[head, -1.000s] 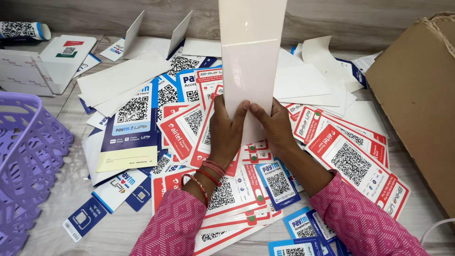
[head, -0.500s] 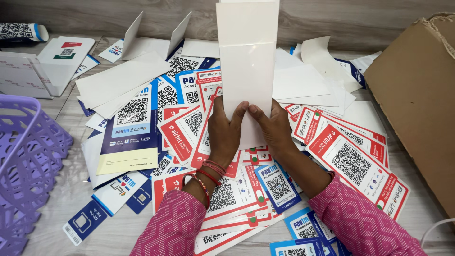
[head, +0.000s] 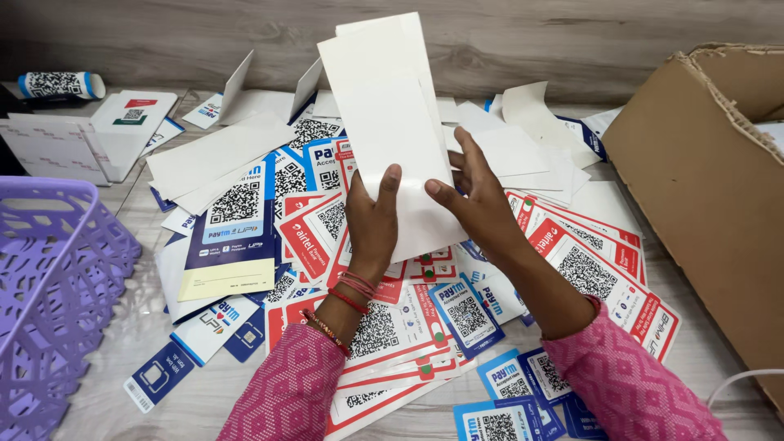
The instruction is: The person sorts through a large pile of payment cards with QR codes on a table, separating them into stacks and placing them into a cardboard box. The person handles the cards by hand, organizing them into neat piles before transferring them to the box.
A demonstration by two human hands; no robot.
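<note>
My left hand grips the lower left edge of a long white glossy card, blank side toward me, held upright and tilted to the left. My right hand touches the card's right edge with thumb on the front and fingers spread behind it. A second white sheet peeks out behind the card's top. Below both hands lies a heap of red-and-white and blue-and-white printed code cards on the grey wooden table.
A purple plastic basket stands at the left. A brown cardboard box fills the right side. White folded card stands and blank white sheets lie at the back, a white cable at lower right.
The white card has tilted to the left and come lower. My right hand has opened its fingers and slid up the card's right edge. The view has shifted slightly.
</note>
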